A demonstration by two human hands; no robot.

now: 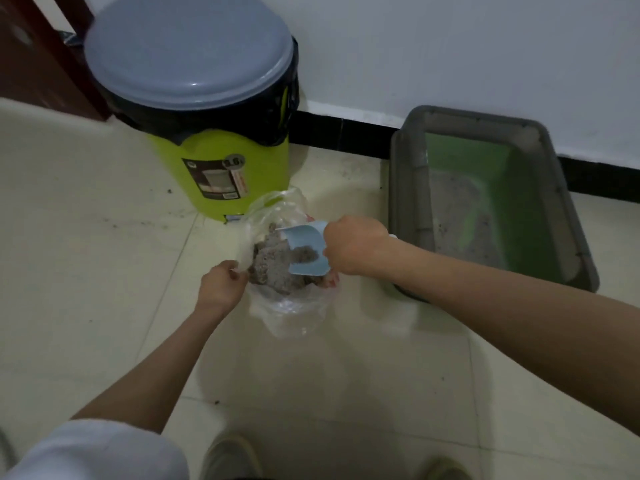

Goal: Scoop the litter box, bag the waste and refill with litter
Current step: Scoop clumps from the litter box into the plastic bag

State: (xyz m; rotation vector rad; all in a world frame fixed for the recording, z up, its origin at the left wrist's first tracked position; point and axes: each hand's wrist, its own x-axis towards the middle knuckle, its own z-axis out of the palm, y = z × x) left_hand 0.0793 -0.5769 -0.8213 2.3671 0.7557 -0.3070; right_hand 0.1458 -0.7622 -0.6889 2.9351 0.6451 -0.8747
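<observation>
A clear plastic bag (pixel 294 313) stands open on the tiled floor with grey clumped litter (pixel 270 268) inside. My left hand (pixel 221 285) pinches the bag's left rim and holds it open. My right hand (pixel 353 245) grips the handle of a light blue scoop (pixel 306 251), tipped over the bag's mouth with some grey litter in it. The litter box (pixel 568 216), grey rim and green inside, sits to the right against the wall with a thin patch of litter (pixel 457 216) on its bottom.
A lime-green pedal bin (pixel 221 168) with a grey lid (pixel 188 50) and black liner stands behind the bag. Litter crumbs dot the floor tiles. A dark door frame (pixel 41 57) is at far left. My shoes (pixel 232 457) show at the bottom edge.
</observation>
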